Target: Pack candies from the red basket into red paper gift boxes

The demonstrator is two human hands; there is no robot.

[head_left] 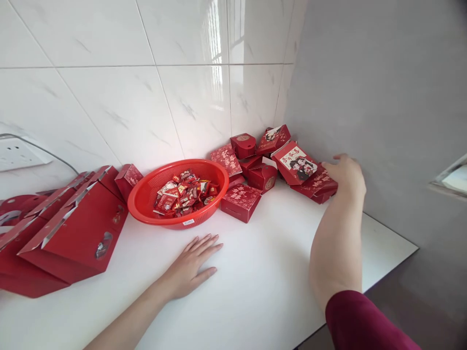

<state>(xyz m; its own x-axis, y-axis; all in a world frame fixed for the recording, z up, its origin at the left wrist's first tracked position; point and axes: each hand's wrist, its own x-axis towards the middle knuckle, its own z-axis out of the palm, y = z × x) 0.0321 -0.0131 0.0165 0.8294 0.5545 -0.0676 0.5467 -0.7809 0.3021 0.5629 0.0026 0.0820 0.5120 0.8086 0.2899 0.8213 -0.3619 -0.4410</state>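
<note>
My left hand lies on the white table with its fingers stretched out, holding nothing. Just behind it is a red plastic basket with many small wrapped candies inside. At the right, my right hand reaches over the edge of a pile of red gift boxes. Its thumb and a finger are apart; the other fingers are hidden. Nearest to it are a dark red box and a box with a cartoon couple. Whether the thumb touches a box, I cannot tell.
Large red folded boxes stand in a row at the left. A small red box sits against the basket's right side. Behind is a white tiled wall with a socket and cable; a grey wall bounds the right.
</note>
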